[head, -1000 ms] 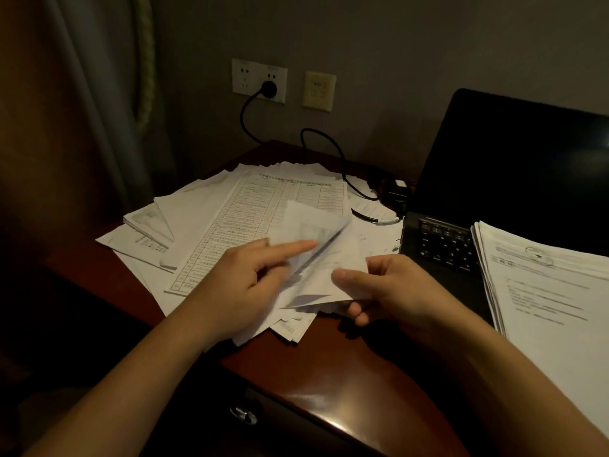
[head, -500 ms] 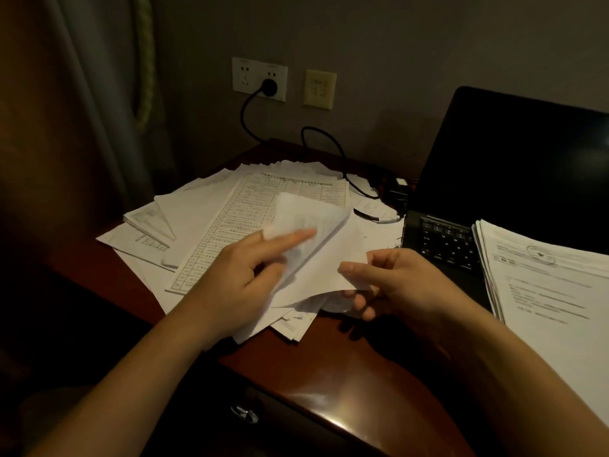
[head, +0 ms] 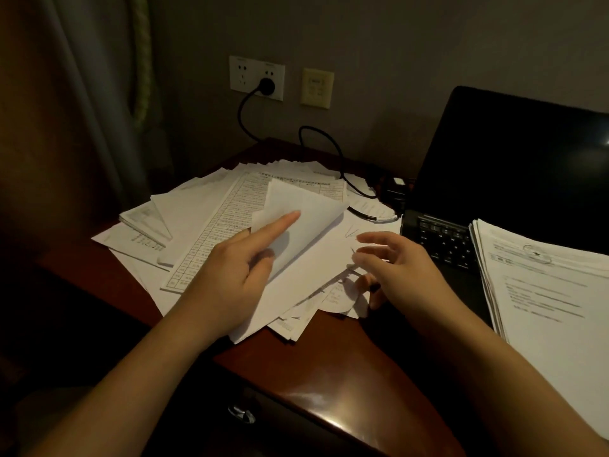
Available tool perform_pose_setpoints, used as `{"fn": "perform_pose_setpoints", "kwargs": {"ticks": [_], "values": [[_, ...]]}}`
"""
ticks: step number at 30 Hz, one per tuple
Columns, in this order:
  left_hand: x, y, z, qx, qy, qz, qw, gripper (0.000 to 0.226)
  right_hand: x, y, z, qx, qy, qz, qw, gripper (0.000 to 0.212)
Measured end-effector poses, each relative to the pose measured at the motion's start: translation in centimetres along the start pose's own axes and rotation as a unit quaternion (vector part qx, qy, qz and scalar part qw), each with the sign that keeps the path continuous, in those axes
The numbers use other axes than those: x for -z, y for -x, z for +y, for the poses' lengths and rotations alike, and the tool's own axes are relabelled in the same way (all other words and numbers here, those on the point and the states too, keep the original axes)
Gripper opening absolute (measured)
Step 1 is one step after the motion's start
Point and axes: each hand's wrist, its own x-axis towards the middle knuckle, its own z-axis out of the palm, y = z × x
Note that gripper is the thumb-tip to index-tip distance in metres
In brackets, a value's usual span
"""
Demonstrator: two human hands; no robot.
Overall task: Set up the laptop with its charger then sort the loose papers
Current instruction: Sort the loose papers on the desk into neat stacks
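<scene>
Loose papers (head: 197, 222) lie fanned over the left of the dark wooden desk (head: 333, 374), a printed table sheet on top. My left hand (head: 230, 278) pinches a blank white sheet (head: 306, 219) that curls back over the pile, index finger straight on top, thumb underneath. My right hand (head: 398, 272) hovers at the sheet's right edge with fingers loosely spread, holding nothing. The black laptop (head: 514, 159) stands open at the right, screen dark. Its charger cable (head: 329, 146) runs from the plug in the wall socket (head: 267, 85) to the power brick (head: 393, 189) beside the laptop.
A squared stack of printed papers (head: 547, 301) lies over the laptop's right half, leaving part of the keyboard (head: 441, 239) visible. A curtain (head: 82, 110) hangs at the left. A drawer handle (head: 242, 415) sits below the desk's front edge.
My right hand has let go of the sheet's edge and spread its fingers. The left hand has lifted and curled the sheet further back over the pile.
</scene>
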Motion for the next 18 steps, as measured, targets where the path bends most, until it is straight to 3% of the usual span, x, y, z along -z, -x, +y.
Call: {"fn": "perform_pose_setpoints", "kwargs": {"ticks": [3, 8, 14, 16, 18], "values": [[-0.2, -0.1, -0.2, 0.015, -0.002, 0.008, 1.000, 0.051, -0.5, -0.5, 0.0, -0.005, 0.014, 0.020, 1.000, 0.045], [0.0, 0.1, 0.6, 0.024, 0.004, -0.009, 1.000, 0.046, -0.9, -1.2, -0.2, -0.011, 0.000, 0.013, 1.000, 0.050], [0.2, 0.2, 1.2, 0.037, 0.017, -0.024, 0.999, 0.067, -0.5, -1.1, -1.1, -0.048, -0.112, -0.043, 0.992, 0.066], [0.2, 0.6, 1.7, 0.036, 0.008, -0.044, 0.998, 0.072, 0.1, -0.3, -1.6, -0.065, -0.130, -0.099, 0.984, 0.060], [0.2, 1.1, 2.3, 0.029, -0.017, -0.082, 0.996, 0.085, 0.6, 0.7, -1.9, -0.075, -0.128, -0.187, 0.971, 0.037]]}}
